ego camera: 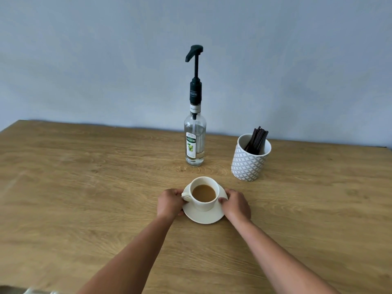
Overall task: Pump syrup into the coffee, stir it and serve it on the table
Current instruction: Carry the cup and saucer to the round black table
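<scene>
At table centre, near edge of the action: both hands on the saucer, one per side.
Left hand (170, 202): closed on the left rim of the saucer (203, 217), fingers curled over the edge beside the cup handle, thumb side tucked under.
Right hand (235, 204): closed on the right rim of the saucer, thumb on top of the rim, fingers wrapped round the outside.
Arms: both bare forearms come in from the bottom of the frame and converge on the saucer.
Cup (204, 195): white, upright, seated on the saucer, handle pointing left toward the left hand.
Coffee (203, 193): light brown, milky, fills most of the cup; surface looks level.
Saucer contact: cannot tell whether it sits on the table (84, 187) or is lifted just clear.
Syrup bottle (194, 143): clear glass, green-and-white label, upright, behind the cup and apart from it.
Pump (195, 60): black, plunger fully extended, spout pointing left.
Stirrer pot (250, 158): white with grey lattice pattern, right of the bottle, behind-right of the cup.
Stirrers (256, 140): dark bundle, leaning to the right inside the pot, tips above the rim.
Backdrop: plain pale blue-grey wall (106, 60) behind the wood-grain table.
</scene>
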### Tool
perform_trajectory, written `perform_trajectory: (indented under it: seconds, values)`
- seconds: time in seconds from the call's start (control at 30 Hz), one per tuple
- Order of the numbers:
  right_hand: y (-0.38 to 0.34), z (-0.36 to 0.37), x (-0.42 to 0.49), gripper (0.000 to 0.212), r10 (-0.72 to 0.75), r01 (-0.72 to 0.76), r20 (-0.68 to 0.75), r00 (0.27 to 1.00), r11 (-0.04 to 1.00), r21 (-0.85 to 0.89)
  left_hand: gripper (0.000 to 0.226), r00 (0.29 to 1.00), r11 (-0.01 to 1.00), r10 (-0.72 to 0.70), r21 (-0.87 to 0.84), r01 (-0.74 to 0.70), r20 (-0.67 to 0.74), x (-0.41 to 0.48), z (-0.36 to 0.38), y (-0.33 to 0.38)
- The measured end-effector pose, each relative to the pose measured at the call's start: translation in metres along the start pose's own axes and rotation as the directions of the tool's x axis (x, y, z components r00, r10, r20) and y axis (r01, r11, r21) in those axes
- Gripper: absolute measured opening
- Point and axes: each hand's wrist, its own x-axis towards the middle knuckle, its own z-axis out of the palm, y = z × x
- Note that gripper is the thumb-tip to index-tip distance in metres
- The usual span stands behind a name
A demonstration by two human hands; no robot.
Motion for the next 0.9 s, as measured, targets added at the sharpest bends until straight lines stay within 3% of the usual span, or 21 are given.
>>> perform_trajectory:
  seconds: [0.3, 0.5, 0.77, 0.9]
  values:
    - [-0.002, -0.001, -0.006, 0.037, 0.008, -0.008, -0.003, 1.000, 0.999, 0.046, 0.042, 1.000, 0.999, -0.013, -0.038, 0.014, 0.004, -0.003, -0.001, -0.003]
    - [-0.003, 0.000, -0.011, 0.027, -0.001, -0.009, 0.046, 0.999, 0.972, 0.237, 0.038, 0.999, 0.995, -0.043, -0.090, 0.042, -0.011, -0.015, -0.006, -0.007]
    - [-0.021, 0.014, -0.020, 0.023, -0.072, -0.001, 0.168, 0.983, 0.916, 0.401, 0.027, 0.987, 0.990, -0.066, -0.137, 0.046, -0.145, -0.043, -0.036, -0.019]
    - [-0.043, 0.027, -0.029, 0.028, -0.177, 0.041, 0.244, 0.953, 0.878, 0.477, 0.027, 0.965, 0.976, -0.115, -0.207, 0.065, -0.237, -0.058, -0.063, -0.030]
